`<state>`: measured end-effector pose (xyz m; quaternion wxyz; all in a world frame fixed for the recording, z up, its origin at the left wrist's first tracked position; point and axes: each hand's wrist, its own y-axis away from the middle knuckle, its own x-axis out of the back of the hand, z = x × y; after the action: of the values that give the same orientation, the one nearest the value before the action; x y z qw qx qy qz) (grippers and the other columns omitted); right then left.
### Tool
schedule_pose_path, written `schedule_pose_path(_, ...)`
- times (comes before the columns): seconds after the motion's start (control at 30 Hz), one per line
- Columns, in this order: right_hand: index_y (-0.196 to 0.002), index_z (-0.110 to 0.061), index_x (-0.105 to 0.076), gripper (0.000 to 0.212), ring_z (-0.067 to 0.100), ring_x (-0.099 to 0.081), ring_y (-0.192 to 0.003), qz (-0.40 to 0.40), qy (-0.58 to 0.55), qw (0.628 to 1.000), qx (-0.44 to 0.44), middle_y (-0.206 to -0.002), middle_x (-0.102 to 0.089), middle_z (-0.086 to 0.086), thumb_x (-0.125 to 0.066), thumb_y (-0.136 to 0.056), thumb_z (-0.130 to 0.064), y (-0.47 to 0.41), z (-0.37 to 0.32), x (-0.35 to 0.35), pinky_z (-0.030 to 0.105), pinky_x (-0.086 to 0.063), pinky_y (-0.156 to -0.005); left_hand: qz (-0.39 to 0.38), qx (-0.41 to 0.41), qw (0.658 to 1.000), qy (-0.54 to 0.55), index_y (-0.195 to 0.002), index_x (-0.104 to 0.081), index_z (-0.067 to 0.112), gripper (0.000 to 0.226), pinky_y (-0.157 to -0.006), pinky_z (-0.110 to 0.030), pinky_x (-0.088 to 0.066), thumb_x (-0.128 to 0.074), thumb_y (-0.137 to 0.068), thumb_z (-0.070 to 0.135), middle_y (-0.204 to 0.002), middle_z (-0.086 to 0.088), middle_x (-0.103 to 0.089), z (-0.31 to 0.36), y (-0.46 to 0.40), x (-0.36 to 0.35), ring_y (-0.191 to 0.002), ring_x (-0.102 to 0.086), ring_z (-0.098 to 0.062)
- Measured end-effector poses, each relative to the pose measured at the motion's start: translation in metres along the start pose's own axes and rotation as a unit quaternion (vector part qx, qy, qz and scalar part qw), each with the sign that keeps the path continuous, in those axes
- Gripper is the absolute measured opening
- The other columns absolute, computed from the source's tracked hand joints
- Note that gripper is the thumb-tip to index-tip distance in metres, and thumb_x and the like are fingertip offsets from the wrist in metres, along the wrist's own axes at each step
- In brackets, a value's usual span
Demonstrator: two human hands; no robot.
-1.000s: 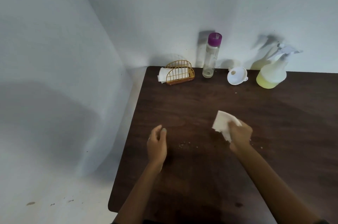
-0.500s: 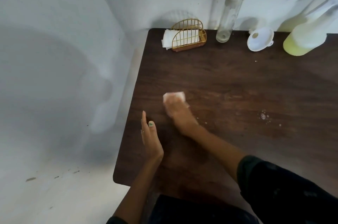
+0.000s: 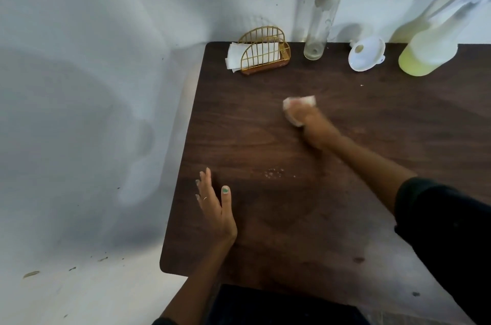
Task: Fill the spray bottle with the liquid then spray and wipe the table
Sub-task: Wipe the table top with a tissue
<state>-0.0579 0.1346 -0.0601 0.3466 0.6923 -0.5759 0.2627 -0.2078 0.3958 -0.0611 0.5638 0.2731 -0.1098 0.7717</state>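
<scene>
My right hand (image 3: 309, 122) presses a crumpled white tissue (image 3: 297, 102) flat onto the dark wooden table (image 3: 332, 218), a little left of its middle; the hand is motion-blurred. My left hand (image 3: 216, 207) rests open near the table's left edge, fingers apart, holding nothing. The spray bottle (image 3: 427, 51) with yellow-green liquid stands at the back right, partly blurred. A tall clear bottle (image 3: 322, 13) with a purple cap stands at the back against the wall. A few small droplets (image 3: 273, 173) lie on the wood between my hands.
A white funnel (image 3: 366, 57) lies between the two bottles. A gold wire napkin holder (image 3: 261, 52) with white napkins sits at the back left corner. White walls close in behind and to the left of the table.
My right hand has swept the tissue left across the table and then back toward the right and farther away. The left hand has stayed near the left edge.
</scene>
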Motion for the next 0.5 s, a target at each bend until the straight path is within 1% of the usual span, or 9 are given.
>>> schedule_pose_path(0.07, -0.138, 0.002, -0.039, 0.059, 0.034, -0.027, -0.139, 0.067, 0.029, 0.993, -0.094, -0.147, -0.035, 0.02, -0.038, -0.081, 0.017, -0.015, 0.025, 0.027, 0.026, -0.014, -0.114, -0.01, -0.003, 1.0, -0.003, -0.141, -0.023, 0.034, 0.064, -0.117, -0.029, 0.003, -0.022, -0.084, 0.063, -0.158, 0.001, -0.024, 0.0, 0.0, 0.001, -0.143, -0.008, -0.005)
schedule_pose_path(0.13, -0.137, 0.006, -0.035, 0.061, 0.04, -0.022, -0.139, 0.092, 0.07, 0.984, -0.138, -0.148, -0.029, 0.025, -0.041, -0.077, 0.015, -0.016, 0.021, 0.023, 0.042, -0.016, -0.115, -0.013, 0.0, 1.0, 0.009, -0.14, -0.022, 0.035, 0.063, -0.117, -0.027, 0.004, -0.022, -0.084, 0.064, -0.158, 0.003, -0.023, -0.001, 0.0, 0.002, -0.143, -0.008, -0.002)
schedule_pose_path(0.17, -0.132, 0.008, -0.039, 0.053, 0.043, -0.027, -0.134, 0.088, 0.067, 0.984, -0.137, -0.143, -0.033, 0.028, -0.04, -0.079, 0.01, -0.013, 0.006, 0.008, 0.048, -0.018, -0.115, -0.017, 0.005, 1.0, 0.017, -0.14, -0.022, 0.035, 0.063, -0.117, -0.027, 0.004, -0.022, -0.084, 0.064, -0.158, 0.004, -0.023, -0.001, 0.0, 0.003, -0.143, -0.007, -0.002)
schedule_pose_path(0.23, -0.118, 0.005, -0.052, 0.037, 0.036, -0.045, -0.117, 0.07, 0.059, 0.994, -0.056, -0.124, -0.05, 0.025, -0.033, -0.089, -0.008, 0.017, -0.043, -0.027, 0.054, -0.027, -0.111, -0.022, 0.01, 0.999, 0.03, -0.14, -0.021, 0.035, 0.063, -0.116, -0.025, 0.005, -0.022, -0.084, 0.064, -0.157, 0.006, -0.022, -0.001, 0.0, 0.004, -0.143, -0.006, -0.001)
schedule_pose_path(0.27, -0.122, 0.002, -0.051, 0.038, 0.027, -0.045, -0.117, 0.036, 0.021, 0.999, -0.012, -0.124, -0.05, 0.017, -0.031, -0.095, -0.016, 0.043, -0.073, -0.049, 0.049, -0.026, -0.114, -0.023, 0.01, 0.999, 0.035, -0.141, -0.021, 0.034, 0.065, -0.116, -0.025, 0.005, -0.022, -0.084, 0.064, -0.157, 0.006, -0.022, -0.001, 0.0, 0.004, -0.143, -0.006, -0.001)
schedule_pose_path(0.33, -0.138, 0.001, -0.037, 0.042, 0.015, -0.03, -0.131, -0.041, 0.062, 0.984, 0.161, -0.14, -0.039, 0.008, -0.035, -0.1, -0.016, 0.09, -0.114, -0.088, 0.034, -0.015, -0.118, -0.028, 0.012, 0.998, 0.047, -0.145, -0.022, 0.031, 0.069, -0.119, -0.027, 0.003, -0.022, -0.084, 0.063, -0.156, 0.009, -0.021, -0.001, 0.0, 0.005, -0.143, -0.005, 0.0)
schedule_pose_path(0.37, -0.139, 0.003, -0.036, 0.043, 0.014, -0.022, -0.136, -0.085, 0.03, 0.971, 0.22, -0.146, -0.036, 0.012, -0.038, -0.098, -0.011, 0.112, -0.127, -0.108, 0.039, -0.015, -0.119, -0.035, 0.023, 0.998, 0.053, -0.147, -0.022, 0.03, 0.071, -0.121, -0.031, -0.001, -0.023, -0.084, 0.063, -0.155, 0.011, -0.02, -0.001, 0.0, 0.007, -0.143, -0.006, 0.0)
schedule_pose_path(0.43, -0.134, 0.006, -0.043, 0.041, 0.011, -0.01, -0.135, -0.18, -0.029, 0.95, 0.252, -0.147, -0.037, 0.021, -0.036, -0.097, -0.01, 0.143, -0.141, -0.133, 0.046, -0.014, -0.118, -0.053, 0.041, 0.995, 0.073, -0.147, -0.022, 0.033, 0.07, -0.122, -0.038, -0.011, -0.025, -0.084, 0.062, -0.157, 0.01, -0.02, -0.007, 0.0, 0.013, -0.145, -0.012, -0.003)
schedule_pose_path(0.5, -0.127, 0.006, -0.052, 0.049, 0.009, -0.017, -0.131, -0.209, -0.014, 0.939, 0.273, -0.14, -0.045, 0.023, -0.022, -0.103, -0.026, 0.137, -0.119, -0.126, 0.031, -0.005, -0.12, -0.07, 0.022, 0.994, 0.087, -0.147, -0.02, 0.035, 0.067, -0.122, -0.041, -0.014, -0.026, -0.086, 0.063, -0.158, 0.009, -0.021, -0.013, 0.001, 0.019, -0.147, -0.016, -0.008)
